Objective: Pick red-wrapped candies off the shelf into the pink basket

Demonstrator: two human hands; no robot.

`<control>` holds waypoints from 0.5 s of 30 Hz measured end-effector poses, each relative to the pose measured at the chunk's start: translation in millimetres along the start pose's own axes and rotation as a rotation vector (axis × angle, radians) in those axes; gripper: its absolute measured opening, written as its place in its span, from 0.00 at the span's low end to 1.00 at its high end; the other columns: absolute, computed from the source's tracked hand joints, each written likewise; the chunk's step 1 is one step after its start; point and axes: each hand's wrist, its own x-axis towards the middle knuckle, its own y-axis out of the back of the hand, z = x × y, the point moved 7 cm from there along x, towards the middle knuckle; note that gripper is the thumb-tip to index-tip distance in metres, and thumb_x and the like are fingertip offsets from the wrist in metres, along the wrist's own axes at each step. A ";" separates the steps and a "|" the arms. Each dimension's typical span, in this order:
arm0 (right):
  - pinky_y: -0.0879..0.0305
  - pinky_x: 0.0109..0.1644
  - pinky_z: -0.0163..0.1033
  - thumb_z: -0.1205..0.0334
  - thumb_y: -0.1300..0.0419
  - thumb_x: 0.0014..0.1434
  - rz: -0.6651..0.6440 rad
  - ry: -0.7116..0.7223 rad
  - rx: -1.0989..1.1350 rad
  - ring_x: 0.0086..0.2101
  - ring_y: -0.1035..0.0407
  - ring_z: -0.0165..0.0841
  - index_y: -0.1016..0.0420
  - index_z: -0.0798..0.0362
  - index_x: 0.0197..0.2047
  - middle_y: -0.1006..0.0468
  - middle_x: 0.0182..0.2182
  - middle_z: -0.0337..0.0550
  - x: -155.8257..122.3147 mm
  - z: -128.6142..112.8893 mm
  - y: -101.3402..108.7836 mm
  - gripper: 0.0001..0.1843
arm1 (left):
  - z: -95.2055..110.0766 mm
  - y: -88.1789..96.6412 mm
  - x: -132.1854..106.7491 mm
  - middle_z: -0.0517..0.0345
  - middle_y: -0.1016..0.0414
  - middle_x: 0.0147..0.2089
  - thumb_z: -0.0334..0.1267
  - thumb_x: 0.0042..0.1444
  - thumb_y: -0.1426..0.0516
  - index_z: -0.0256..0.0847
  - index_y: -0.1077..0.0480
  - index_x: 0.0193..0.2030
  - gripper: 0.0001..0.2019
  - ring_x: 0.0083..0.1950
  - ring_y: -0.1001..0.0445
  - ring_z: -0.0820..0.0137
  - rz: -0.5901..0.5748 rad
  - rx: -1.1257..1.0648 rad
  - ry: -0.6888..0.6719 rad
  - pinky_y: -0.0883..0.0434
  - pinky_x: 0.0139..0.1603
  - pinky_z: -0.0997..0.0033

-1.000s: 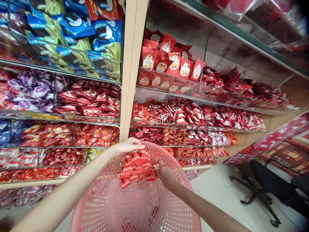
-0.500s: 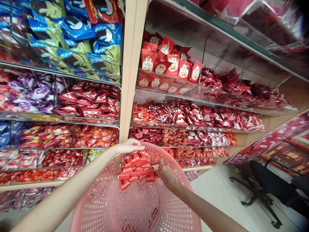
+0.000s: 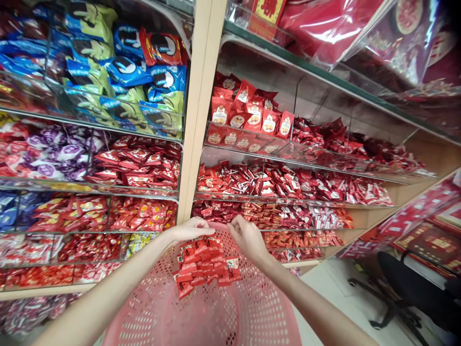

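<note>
A pink perforated plastic basket [image 3: 201, 319] tilts toward me below the shelves. My left hand [image 3: 192, 229] is closed on its far rim, thumb side up. My right hand [image 3: 247, 238] is curled at the same rim, a little to the right, its fingertips partly hidden. Between and below my hands, a pile of small red candy packets [image 3: 203, 262] with dark lettering lies against the basket's far wall. One packet with a pale label [image 3: 233, 265] sits at the right end of the pile, below my right hand.
Shelves of wrapped sweets rise ahead, split by a wooden upright [image 3: 197, 105]. Blue and green snack packs [image 3: 129, 72] are at upper left, red biscuit packs [image 3: 254, 113] at centre. A black office chair [image 3: 414, 283] stands on the tiled floor at right.
My right hand has moved up from the packets to the basket's rim, leaving the pale-labelled packet in the pile. My left hand stays at the rim. The view has tilted upward slightly.
</note>
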 end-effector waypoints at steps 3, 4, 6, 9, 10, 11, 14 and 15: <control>0.47 0.28 0.31 0.55 0.51 0.60 0.113 0.082 0.162 0.22 0.37 0.27 0.33 0.51 0.30 0.30 0.20 0.34 45.8 -34.0 29.8 0.12 | -2.1 -0.7 -0.8 0.66 0.44 0.23 0.57 0.48 0.45 0.39 0.37 0.22 0.21 0.27 0.44 0.74 0.016 -0.030 0.000 0.47 0.29 0.73; 0.46 0.30 0.31 0.56 0.50 0.59 0.132 0.082 0.180 0.23 0.36 0.27 0.32 0.51 0.30 0.28 0.22 0.34 63.0 -42.5 34.2 0.11 | -2.6 -0.8 -1.2 0.66 0.43 0.23 0.57 0.48 0.45 0.39 0.36 0.22 0.21 0.27 0.44 0.74 0.020 -0.038 -0.001 0.47 0.28 0.73; 0.44 0.33 0.32 0.56 0.46 0.56 0.136 0.042 0.181 0.28 0.32 0.29 0.30 0.50 0.31 0.25 0.26 0.36 98.0 -54.8 33.8 0.09 | -2.8 -0.7 -2.1 0.65 0.43 0.23 0.58 0.48 0.45 0.39 0.35 0.23 0.22 0.27 0.44 0.74 0.023 -0.048 -0.005 0.47 0.28 0.73; 0.42 0.36 0.34 0.53 0.45 0.54 0.108 -0.078 0.112 0.34 0.30 0.33 0.28 0.50 0.28 0.22 0.30 0.41 141.7 -63.3 19.8 0.11 | -2.1 0.3 -3.3 0.65 0.43 0.23 0.59 0.47 0.45 0.39 0.37 0.21 0.22 0.27 0.44 0.74 0.024 -0.050 -0.016 0.47 0.28 0.73; 0.41 0.37 0.35 0.51 0.45 0.54 0.091 -0.115 0.095 0.36 0.29 0.35 0.27 0.51 0.27 0.22 0.31 0.44 152.0 -64.9 13.9 0.13 | -1.7 0.7 -3.6 0.66 0.44 0.23 0.59 0.47 0.45 0.39 0.38 0.20 0.22 0.27 0.45 0.74 0.025 -0.051 -0.020 0.48 0.28 0.73; 0.40 0.37 0.37 0.49 0.45 0.54 0.077 -0.146 0.086 0.37 0.29 0.37 0.27 0.51 0.26 0.22 0.32 0.46 159.7 -66.3 8.4 0.15 | -1.4 1.1 -3.8 0.66 0.45 0.23 0.58 0.48 0.45 0.40 0.40 0.20 0.23 0.26 0.46 0.75 0.025 -0.052 -0.023 0.48 0.28 0.73; 0.39 0.37 0.39 0.49 0.43 0.52 0.057 -0.207 0.095 0.38 0.28 0.41 0.25 0.52 0.26 0.22 0.33 0.51 170.9 -70.1 -2.0 0.16 | -0.1 1.9 -4.4 0.67 0.48 0.23 0.58 0.48 0.45 0.40 0.43 0.19 0.23 0.26 0.48 0.75 0.028 -0.058 -0.029 0.50 0.27 0.72; 0.39 0.37 0.39 0.50 0.43 0.52 0.061 -0.218 0.100 0.38 0.28 0.41 0.25 0.52 0.27 0.22 0.33 0.51 171.9 -71.1 -3.3 0.14 | 0.0 1.9 -4.6 0.67 0.48 0.23 0.58 0.48 0.45 0.40 0.44 0.19 0.23 0.26 0.49 0.75 0.028 -0.061 -0.024 0.50 0.27 0.72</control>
